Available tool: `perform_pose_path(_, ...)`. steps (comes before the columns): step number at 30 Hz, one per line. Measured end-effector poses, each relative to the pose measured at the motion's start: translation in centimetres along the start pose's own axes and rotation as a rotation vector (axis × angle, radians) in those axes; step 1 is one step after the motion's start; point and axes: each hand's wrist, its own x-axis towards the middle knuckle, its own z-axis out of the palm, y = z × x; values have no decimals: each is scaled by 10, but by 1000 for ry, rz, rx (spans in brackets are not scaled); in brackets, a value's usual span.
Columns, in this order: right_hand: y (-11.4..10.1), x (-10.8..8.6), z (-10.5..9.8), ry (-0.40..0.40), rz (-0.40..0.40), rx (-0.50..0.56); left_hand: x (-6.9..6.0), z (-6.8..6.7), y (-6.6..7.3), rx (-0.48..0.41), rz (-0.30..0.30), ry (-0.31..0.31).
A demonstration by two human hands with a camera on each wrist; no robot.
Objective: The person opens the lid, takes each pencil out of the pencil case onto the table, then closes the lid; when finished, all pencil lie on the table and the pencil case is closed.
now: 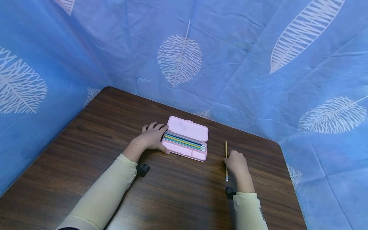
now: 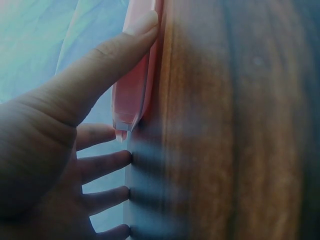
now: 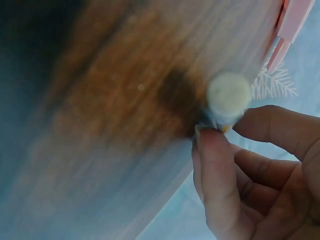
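An open pink pencil case lies on the table, several blue, green and yellow pencils side by side inside it, white erasers at the right. At its left end, my left hand is spread, thumb touching the front side and index finger by the back corner. In the left wrist view the pencil case shows edge-on behind the thumb. Right of the case, my right hand pinches a yellow pencil between thumb and fingers. Its white eraser points back toward the right wrist camera.
The dark wooden table reaches to a blue cloth with white leaf prints, hanging behind and at both sides. The case's raised lid leans toward the table's back edge. Black wrist cameras sit under both wrists.
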Motion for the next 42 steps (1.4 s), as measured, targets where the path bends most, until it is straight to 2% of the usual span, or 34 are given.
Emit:
perform_pose_path(10, -2, -1, 1, 25, -4, -33, 1, 2, -1, 2, 0, 6)
perform_pose_path(24, -3, 0, 2, 18, 10, -25, -1, -1, 2, 9, -6, 1)
perform_pose_path(29, -5, -3, -2, 38, 6, -69, 0, 0, 1, 8, -5, 1)
perform_pose_path(36, -20, -5, -14, 131, -45, -132, 1, -1, 2, 29, -10, 5)
perform_pose_path(42, -43, -7, -17, 151, -94, -119, 0, -1, 3, 28, -13, 0)
